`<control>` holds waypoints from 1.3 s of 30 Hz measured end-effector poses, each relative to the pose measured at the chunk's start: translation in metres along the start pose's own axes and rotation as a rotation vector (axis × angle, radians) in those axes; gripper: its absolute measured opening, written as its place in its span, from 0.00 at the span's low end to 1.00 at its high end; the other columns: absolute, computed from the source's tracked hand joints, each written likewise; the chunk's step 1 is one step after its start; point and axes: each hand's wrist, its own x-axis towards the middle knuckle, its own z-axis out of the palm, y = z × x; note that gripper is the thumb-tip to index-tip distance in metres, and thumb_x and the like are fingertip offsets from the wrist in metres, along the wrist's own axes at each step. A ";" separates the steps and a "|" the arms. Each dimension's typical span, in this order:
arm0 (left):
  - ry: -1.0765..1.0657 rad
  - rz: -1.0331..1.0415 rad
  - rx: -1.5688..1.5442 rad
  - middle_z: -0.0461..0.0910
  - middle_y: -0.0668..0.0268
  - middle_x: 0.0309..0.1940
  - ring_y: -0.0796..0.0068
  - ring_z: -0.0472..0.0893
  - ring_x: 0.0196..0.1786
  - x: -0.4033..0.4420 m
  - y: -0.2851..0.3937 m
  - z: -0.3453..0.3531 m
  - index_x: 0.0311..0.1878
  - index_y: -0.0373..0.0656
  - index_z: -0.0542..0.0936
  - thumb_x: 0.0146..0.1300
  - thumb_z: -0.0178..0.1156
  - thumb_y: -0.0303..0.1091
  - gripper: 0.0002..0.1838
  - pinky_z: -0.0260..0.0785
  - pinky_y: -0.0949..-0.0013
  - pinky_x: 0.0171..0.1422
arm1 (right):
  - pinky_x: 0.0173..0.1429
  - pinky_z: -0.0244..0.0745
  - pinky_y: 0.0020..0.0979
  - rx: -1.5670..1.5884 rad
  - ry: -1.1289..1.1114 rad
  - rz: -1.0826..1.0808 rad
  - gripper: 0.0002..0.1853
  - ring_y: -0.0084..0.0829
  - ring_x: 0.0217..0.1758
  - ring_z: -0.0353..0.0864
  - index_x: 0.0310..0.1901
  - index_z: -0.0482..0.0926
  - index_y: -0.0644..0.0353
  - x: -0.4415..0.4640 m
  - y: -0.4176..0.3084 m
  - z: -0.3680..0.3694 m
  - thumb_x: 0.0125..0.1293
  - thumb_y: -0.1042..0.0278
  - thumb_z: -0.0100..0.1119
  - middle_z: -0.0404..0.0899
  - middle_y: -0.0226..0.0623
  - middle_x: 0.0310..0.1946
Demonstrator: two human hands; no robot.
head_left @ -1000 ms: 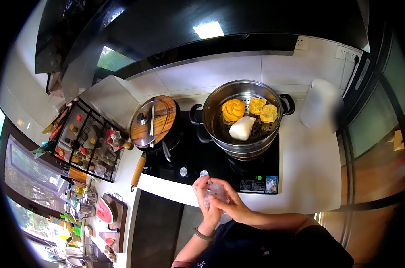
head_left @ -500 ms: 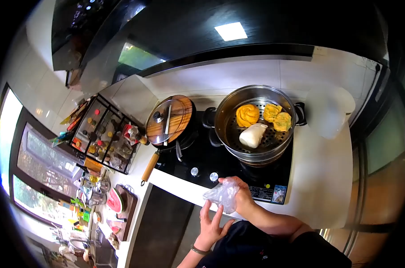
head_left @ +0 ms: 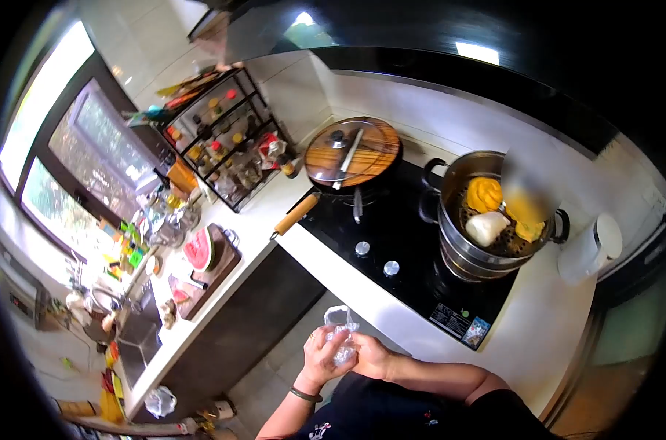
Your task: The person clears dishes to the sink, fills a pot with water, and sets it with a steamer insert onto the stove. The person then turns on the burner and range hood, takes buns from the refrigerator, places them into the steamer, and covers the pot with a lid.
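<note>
A crumpled clear plastic bag (head_left: 341, 350) is bunched between my two hands, in front of the counter edge. My left hand (head_left: 319, 359) has its fingers closed around one side of it. On the other side my right hand (head_left: 375, 357) grips the bag too, with the fingertips partly hidden. To the upper right, a steel steamer pot (head_left: 465, 246) stands on the black cooktop (head_left: 413, 220). It holds a white bun (head_left: 487, 229), a swirled yellow bun (head_left: 484, 194) and more yellow dough pieces (head_left: 527, 230), partly covered by a blurred patch.
A lidded pan (head_left: 325, 158) with a wooden handle sits on the back left of the cooktop. Further left are a spice rack (head_left: 223, 139), a cut watermelon (head_left: 199, 251) on a board, and a sink (head_left: 138, 337). A white jug (head_left: 591, 248) stands right of the steamer.
My view has swung left, so the stove sits further right. My left hand, spread beside the bag before, has closed on it together with my right.
</note>
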 end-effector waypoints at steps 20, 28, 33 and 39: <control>0.276 -0.907 -0.501 0.69 0.66 0.19 0.76 0.68 0.24 -0.154 -0.205 -0.170 0.19 0.36 0.67 0.58 0.53 0.26 0.13 0.63 0.72 0.28 | 0.49 0.73 0.28 -1.437 0.505 -0.664 0.21 0.25 0.45 0.77 0.54 0.68 0.64 0.163 -0.113 0.097 0.59 0.70 0.59 0.76 0.39 0.45; 0.358 -0.877 -0.143 0.68 0.65 0.15 0.74 0.66 0.19 -0.115 -0.185 -0.172 0.17 0.36 0.67 0.59 0.51 0.31 0.15 0.59 0.68 0.23 | 0.50 0.74 0.38 -2.013 1.217 -0.859 0.23 0.40 0.44 0.80 0.50 0.73 0.61 0.222 -0.300 0.100 0.54 0.61 0.62 0.79 0.45 0.44; 0.510 -0.943 -0.050 0.70 0.61 0.15 0.68 0.68 0.19 -0.126 -0.174 -0.155 0.19 0.37 0.71 0.61 0.50 0.33 0.16 0.61 0.65 0.25 | 0.62 0.64 0.43 -2.221 1.381 -0.702 0.32 0.47 0.60 0.67 0.60 0.66 0.53 0.277 -0.353 0.109 0.55 0.52 0.62 0.69 0.49 0.55; 0.504 -1.035 0.037 0.72 0.60 0.17 0.65 0.71 0.21 -0.115 -0.151 -0.165 0.20 0.39 0.73 0.63 0.49 0.31 0.15 0.62 0.64 0.26 | 0.54 0.72 0.44 -2.217 1.312 -0.691 0.28 0.52 0.53 0.73 0.57 0.67 0.58 0.326 -0.374 0.096 0.56 0.59 0.63 0.67 0.54 0.52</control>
